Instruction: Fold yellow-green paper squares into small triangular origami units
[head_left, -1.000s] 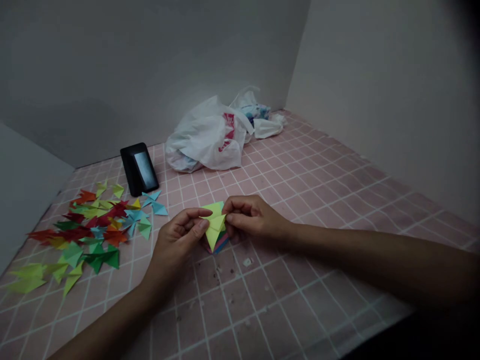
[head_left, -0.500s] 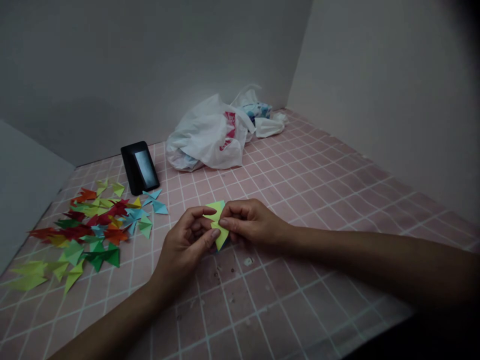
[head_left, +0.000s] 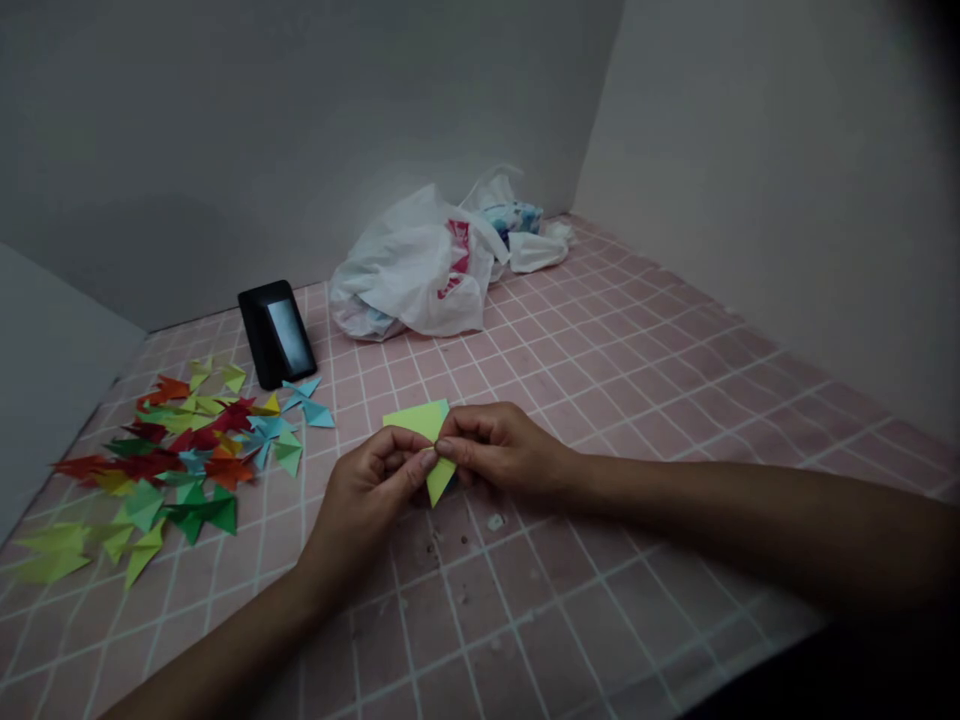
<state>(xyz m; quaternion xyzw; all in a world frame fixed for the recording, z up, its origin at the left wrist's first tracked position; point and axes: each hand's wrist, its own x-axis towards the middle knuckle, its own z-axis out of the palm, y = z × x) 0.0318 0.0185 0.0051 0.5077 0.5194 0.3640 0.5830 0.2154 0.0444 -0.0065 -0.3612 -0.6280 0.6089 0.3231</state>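
Note:
Between my hands is a folded piece of yellow-green paper (head_left: 415, 420), with a bluish-green edge showing at its right. My left hand (head_left: 380, 470) pinches it from the left between thumb and index finger. From the right, my right hand (head_left: 502, 445) pinches the same paper, the two thumb tips almost meeting at its middle. One pointed flap hangs below the fingertips, and a wider part spreads out above them. The fingers hide part of the folds.
Several folded paper shapes (head_left: 191, 440) in red, green, yellow and blue lie spread at the left. Behind them a black phone-like device (head_left: 264, 335) leans. A white plastic bag (head_left: 412, 265) and a blue-patterned packet (head_left: 514, 218) sit by the back wall on the pink checked cloth (head_left: 645, 370).
My left fingers have moved from the upper flap down to the paper's middle, into a pinch beside my right thumb. More of the upper yellow-green part now shows on the left.

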